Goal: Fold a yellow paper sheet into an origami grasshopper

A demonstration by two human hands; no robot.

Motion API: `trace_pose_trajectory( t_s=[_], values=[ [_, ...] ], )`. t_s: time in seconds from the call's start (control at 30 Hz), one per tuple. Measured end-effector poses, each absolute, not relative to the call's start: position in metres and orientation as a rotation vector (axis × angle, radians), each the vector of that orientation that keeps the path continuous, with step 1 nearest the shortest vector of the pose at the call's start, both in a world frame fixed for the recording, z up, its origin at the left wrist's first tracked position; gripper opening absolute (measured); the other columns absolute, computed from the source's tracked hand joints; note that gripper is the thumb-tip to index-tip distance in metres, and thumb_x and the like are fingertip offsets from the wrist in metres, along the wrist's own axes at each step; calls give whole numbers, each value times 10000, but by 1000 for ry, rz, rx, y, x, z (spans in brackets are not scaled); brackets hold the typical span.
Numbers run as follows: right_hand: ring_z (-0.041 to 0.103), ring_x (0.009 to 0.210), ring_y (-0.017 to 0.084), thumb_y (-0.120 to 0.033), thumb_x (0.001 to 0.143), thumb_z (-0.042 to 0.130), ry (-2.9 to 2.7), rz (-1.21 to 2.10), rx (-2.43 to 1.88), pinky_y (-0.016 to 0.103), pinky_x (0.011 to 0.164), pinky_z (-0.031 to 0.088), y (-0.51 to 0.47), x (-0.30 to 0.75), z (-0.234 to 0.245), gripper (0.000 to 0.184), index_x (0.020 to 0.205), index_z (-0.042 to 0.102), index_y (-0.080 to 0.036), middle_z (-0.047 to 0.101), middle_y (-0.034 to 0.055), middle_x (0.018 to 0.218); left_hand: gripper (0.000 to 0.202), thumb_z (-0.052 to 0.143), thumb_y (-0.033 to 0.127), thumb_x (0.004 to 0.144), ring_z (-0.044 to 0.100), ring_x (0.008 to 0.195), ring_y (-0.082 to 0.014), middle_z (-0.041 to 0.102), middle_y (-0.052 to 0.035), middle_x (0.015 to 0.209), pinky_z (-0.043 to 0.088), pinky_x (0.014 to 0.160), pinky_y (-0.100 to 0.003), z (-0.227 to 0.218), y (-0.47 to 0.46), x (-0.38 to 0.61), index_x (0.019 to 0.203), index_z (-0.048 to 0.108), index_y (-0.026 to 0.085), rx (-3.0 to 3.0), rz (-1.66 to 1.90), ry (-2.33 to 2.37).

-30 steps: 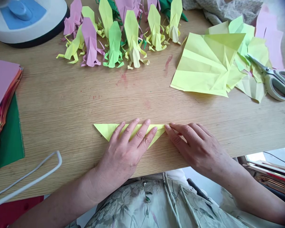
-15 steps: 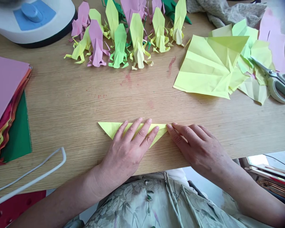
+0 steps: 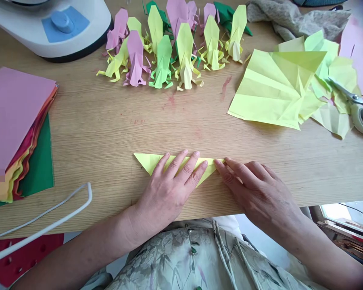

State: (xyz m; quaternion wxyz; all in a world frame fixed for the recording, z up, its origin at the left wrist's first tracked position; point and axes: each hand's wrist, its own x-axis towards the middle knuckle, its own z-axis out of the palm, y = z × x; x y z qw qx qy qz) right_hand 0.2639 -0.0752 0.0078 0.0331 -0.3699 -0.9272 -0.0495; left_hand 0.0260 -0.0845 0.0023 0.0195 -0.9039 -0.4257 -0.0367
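A yellow sheet of paper [image 3: 145, 161], folded into a triangle, lies near the table's front edge with its long side away from me. My left hand [image 3: 172, 185] rests flat across its middle, fingers spread, hiding much of the lower part. At the triangle's right corner, the thumb and index finger of my right hand [image 3: 251, 185] pinch the paper's tip. Its other fingers are curled beneath.
Several folded paper figures [image 3: 163, 60] stand at the back beside a white appliance [image 3: 78, 36]. Creased yellow paper [image 3: 269, 92], scraps and scissors [image 3: 361, 106] lie at the right. Left are stacked coloured sheets [image 3: 21, 108] and a white bent rod [image 3: 60, 221].
The whole view has shifted, so the tabletop things appear further right. Both hands keep nearly the same hold on the folded yellow paper.
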Motion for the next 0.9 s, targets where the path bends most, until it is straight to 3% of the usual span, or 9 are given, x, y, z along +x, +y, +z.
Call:
trace_pose_trajectory(
  t_s=[0.27,0.9],
  values=[
    [543,852,242,-232,985,526,-2790,-204,-1185,387,745,461,-80,259,4,438,1386,524,-55,668,147,1205,512,418,136,999,454,1402,-296,461,-82,1554,418,1123,-538,3,-86,26,1508,412,184,-2794,-67,-1325],
    [518,846,240,-203,974,521,-2774,-195,-1294,397,728,453,-86,253,6,435,1392,527,-80,655,139,1249,515,412,88,974,470,1393,-295,471,-82,1546,381,1148,-571,3,-84,24,1480,450,177,-2797,-112,-1306]
  ],
)
